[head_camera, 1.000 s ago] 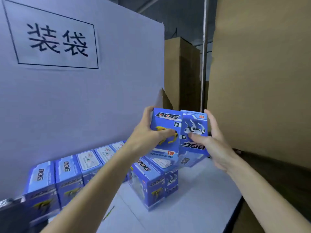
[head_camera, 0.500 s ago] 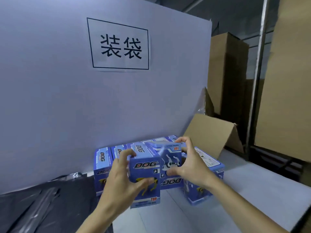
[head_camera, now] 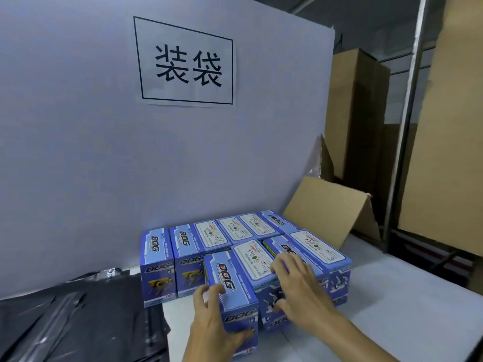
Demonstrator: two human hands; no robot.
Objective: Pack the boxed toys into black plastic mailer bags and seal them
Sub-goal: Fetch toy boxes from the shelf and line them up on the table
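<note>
The left hand [head_camera: 211, 322] curls its fingers around a blue toy box [head_camera: 232, 288] standing on the white table [head_camera: 392, 322]. The right hand [head_camera: 300, 291] grips the next box [head_camera: 257, 262]. Black bags [head_camera: 78, 317] lie flat to the left. More boxes [head_camera: 209, 236] line the wall behind.

Your left hand [head_camera: 209, 327] covers much of the front face of the nearest box [head_camera: 235, 296], and the picture's bottom edge cuts off that box's base. Your right hand [head_camera: 295, 291] hides the front of the box beside it [head_camera: 257, 259]. The small print on the white labels is too fine to read. The black mailer bags [head_camera: 78, 322] at the tabletop's left edge run out of the picture. Both forearms are cropped at the bottom.
</note>
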